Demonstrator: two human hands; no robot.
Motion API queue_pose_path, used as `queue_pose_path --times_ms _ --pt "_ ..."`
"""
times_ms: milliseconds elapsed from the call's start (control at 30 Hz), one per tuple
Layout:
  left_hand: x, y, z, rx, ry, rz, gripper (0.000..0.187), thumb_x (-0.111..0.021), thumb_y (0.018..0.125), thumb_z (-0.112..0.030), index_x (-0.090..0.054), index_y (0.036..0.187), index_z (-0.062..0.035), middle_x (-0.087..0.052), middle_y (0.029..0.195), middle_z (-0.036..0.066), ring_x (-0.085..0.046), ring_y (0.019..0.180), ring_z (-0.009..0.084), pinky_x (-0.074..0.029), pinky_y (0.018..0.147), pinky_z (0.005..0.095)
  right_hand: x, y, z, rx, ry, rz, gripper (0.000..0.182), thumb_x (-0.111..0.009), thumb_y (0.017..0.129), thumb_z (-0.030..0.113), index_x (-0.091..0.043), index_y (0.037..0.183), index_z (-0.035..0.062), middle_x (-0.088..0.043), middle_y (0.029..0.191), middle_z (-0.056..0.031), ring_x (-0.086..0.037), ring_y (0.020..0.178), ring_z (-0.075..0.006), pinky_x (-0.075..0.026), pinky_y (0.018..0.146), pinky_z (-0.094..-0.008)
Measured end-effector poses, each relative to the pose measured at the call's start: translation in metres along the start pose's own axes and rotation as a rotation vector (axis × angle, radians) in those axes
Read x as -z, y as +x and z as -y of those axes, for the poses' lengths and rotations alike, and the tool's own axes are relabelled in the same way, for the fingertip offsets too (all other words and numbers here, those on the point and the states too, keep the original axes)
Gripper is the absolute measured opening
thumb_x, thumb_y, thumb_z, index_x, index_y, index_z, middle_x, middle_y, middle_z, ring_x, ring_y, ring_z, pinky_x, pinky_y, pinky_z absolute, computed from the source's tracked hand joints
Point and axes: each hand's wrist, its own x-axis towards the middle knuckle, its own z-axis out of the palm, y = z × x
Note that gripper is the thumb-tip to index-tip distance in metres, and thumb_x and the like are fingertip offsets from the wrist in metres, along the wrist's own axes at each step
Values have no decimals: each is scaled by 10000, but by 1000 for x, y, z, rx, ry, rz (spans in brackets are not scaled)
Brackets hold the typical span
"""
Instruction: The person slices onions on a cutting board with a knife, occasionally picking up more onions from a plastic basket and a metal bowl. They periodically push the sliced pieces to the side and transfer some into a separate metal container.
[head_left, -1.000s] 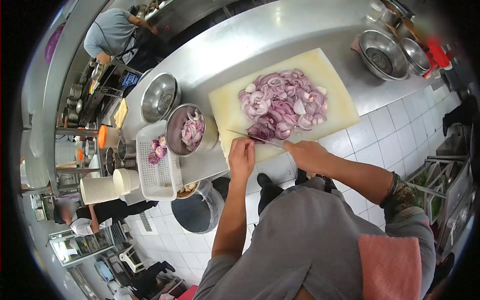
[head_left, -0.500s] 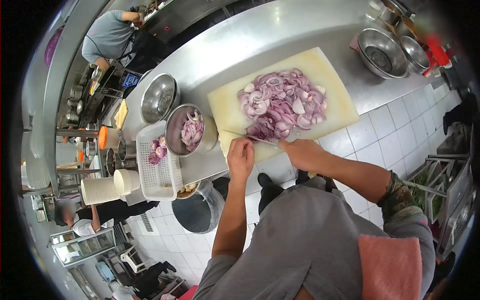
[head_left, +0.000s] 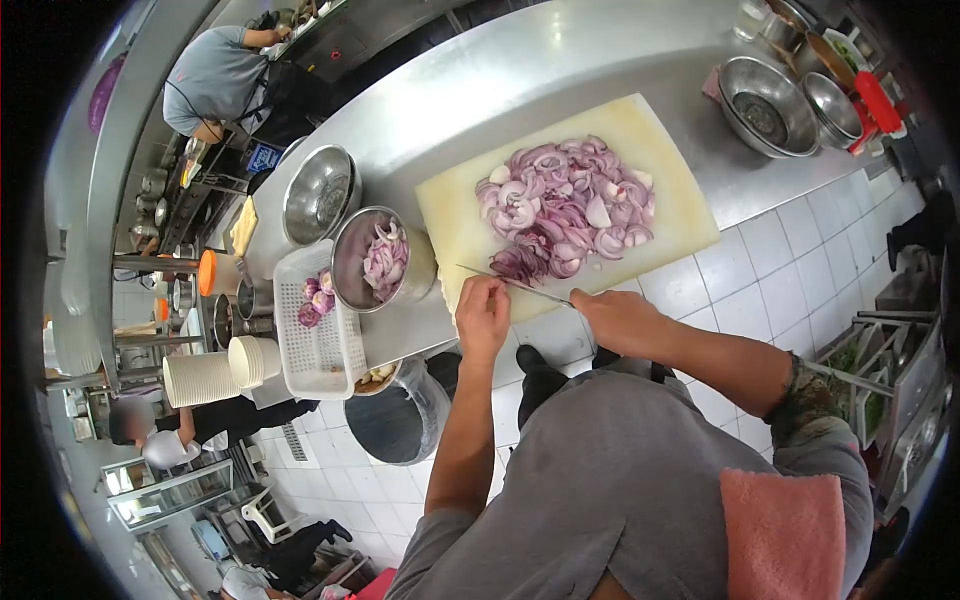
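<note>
A knife (head_left: 530, 288) is gripped by its handle in my right hand (head_left: 612, 318), its blade slanting up and left over the near edge of the cutting board (head_left: 450, 215). My left hand (head_left: 482, 308) is closed beside the blade, fingers bent down at the board's edge; what they hold, if anything, is hidden. Just beyond the blade lies a large heap of sliced purple onion (head_left: 570, 205). More slices fill part of a deep steel pot (head_left: 372, 262) left of the board. Whole peeled onions (head_left: 317, 300) sit in a white perforated basket (head_left: 335, 365).
Steel bowls stand at left (head_left: 318, 195) and right (head_left: 765, 105) on the steel counter (head_left: 400, 125). Stacked white tubs (head_left: 205, 380) and a lined bin (head_left: 397, 415) are at lower left. One person (head_left: 220, 80) works at upper left, another (head_left: 180, 430) at left.
The knife blade has shifted slightly and tilted, now lying clearer between my hands. My right hand has moved a little right and down. The person at left has shifted slightly.
</note>
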Motion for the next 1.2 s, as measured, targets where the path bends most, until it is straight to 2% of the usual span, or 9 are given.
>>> queue_pose_path --times_ms 233,333,433,533,733,833,933,1067,1200 --pt "9 23 -21 71 9 62 83 -701 899 -4 -678 978 -15 -690 996 131 -684 886 328 -559 789 407 0 27 -25 83 22 -52 361 -547 907 40 -516 1260 -28 -710 928 -284 -705 892 -475 -534 805 -586" --pt "10 74 -60 -220 144 66 110 -678 893 3 -704 992 -34 -703 1036 118 -676 964 331 -544 838 429 15 1 -13 4 76 9 377 -554 906 50 -518 1272 -31 -712 939 -297 -704 908 -486 -540 823 -582" --pt "-9 104 -50 -337 250 518 190 -648 870 5 -723 1032 -62 -701 1072 118 -656 1041 335 -525 884 457 -9 -3 -8 55 80 58 397 -562 904 63 -517 1288 -31 -716 942 -302 -703 922 -491 -549 833 -570" --pt "-19 114 -44 -381 358 666 348 -642 810 32 -699 1144 -46 -664 1074 152 -653 1057 362 -534 920 459 -31 6 -3 125 112 38 403 -571 898 73 -524 1283 -32 -719 950 -301 -707 936 -485 -551 850 -564" --pt "-9 125 -45 -284 381 803 329 -749 792 -61 -720 1119 -83 -654 1156 130 -633 1071 346 -518 915 480 -23 38 -26 165 53 31 390 -572 894 77 -550 1265 -40 -713 1034 -313 -708 1006 -460 -544 888 -557" --pt "1 123 -38 -286 162 470 415 -777 771 -29 -730 1179 -89 -647 1156 129 -618 1070 343 -521 912 467 3 51 -50 97 -46 11 411 -565 894 69 -547 1291 -36 -709 1056 -314 -704 1024 -455 -545 891 -555" --pt "25 97 -36 -298 315 202 490 -770 770 11 -737 1244 -112 -652 1145 122 -623 1052 342 -533 899 447 29 46 -56 -7 -62 -30 439 -560 894 68 -539 1322 -29 -712 1052 -306 -705 1018 -453 -545 887 -556" --pt "20 18 9 -133 242 279 484 -786 805 -21 -747 1270 -151 -656 1212 138 -640 1091 349 -534 950 439 34 31 -48 -27 -49 -65 355 -581 941 128 -533 1264 -10 -704 1003 -295 -692 975 -473 -525 850 -583" --pt "32 -1 -15 -140 133 233 417 -777 870 -37 -688 1277 -48 -636 1181 172 -664 1037 360 -550 916 409 31 -7 -23 -44 -108 -35 366 -546 909 50 -532 1269 -14 -709 905 -239 -707 903 -449 -549 797 -557"
